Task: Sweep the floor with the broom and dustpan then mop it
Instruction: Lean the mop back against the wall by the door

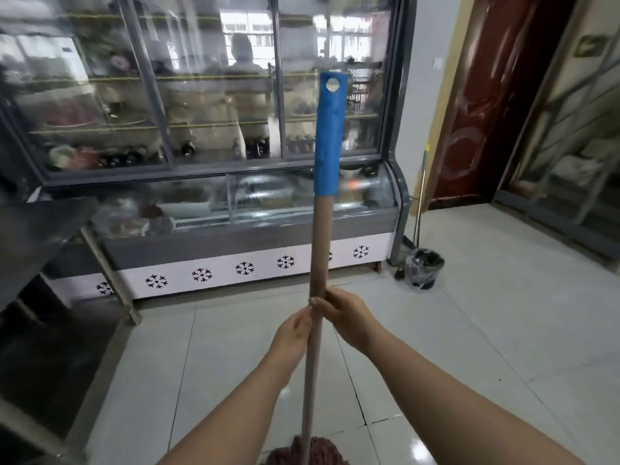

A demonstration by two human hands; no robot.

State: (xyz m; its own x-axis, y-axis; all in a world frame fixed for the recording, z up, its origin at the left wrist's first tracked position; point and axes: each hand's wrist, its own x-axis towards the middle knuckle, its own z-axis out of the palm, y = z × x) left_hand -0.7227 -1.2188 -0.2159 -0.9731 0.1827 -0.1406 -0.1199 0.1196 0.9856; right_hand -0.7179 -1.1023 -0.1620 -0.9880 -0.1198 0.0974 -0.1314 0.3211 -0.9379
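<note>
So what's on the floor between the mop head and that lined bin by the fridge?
Nothing: in the head view, only bare pale floor tiles lie between the mop head and the bin.

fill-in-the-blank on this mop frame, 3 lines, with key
1. Both hands, left hand and right hand, grip the mop's ____ handle.
2. The cap at the handle's top is coloured ____.
3. The bin beside the display fridge is lined with a ____.

Missing words: wooden; blue; plastic bag
</note>
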